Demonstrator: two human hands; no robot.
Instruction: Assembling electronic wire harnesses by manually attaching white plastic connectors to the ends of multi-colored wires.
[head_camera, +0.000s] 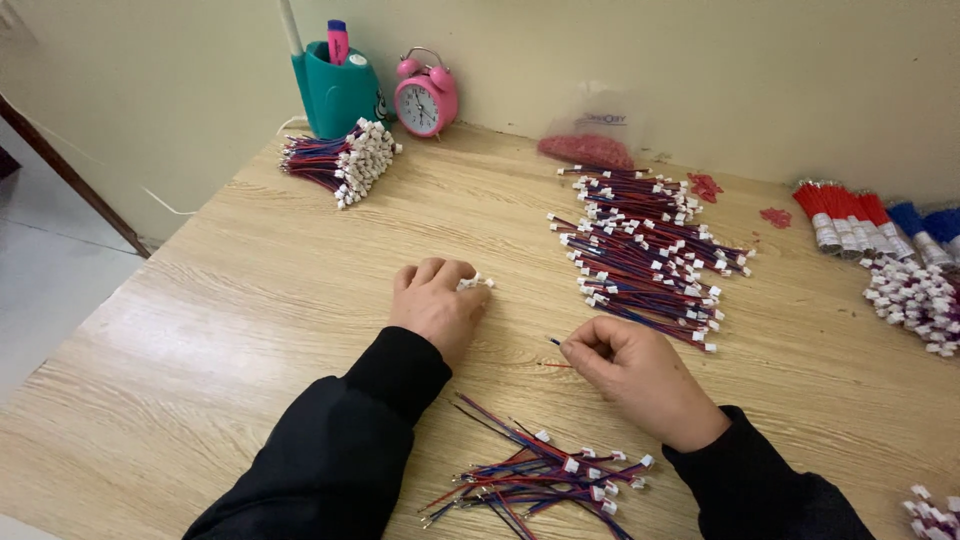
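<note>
My left hand rests on the wooden table, fingers curled over small white connectors that poke out at the fingertips. To its right, my right hand pinches thin wires, a blue tip and a red one sticking out to the left. Between my black sleeves lies a loose bunch of red and blue wires with white connectors. A larger spread pile of the same wired connectors lies beyond my right hand.
A bundled stack of wired connectors sits at the back left, by a teal pen holder and a pink alarm clock. Red and blue wire bundles and white connectors lie at right. A plastic bag of red parts leans against the wall.
</note>
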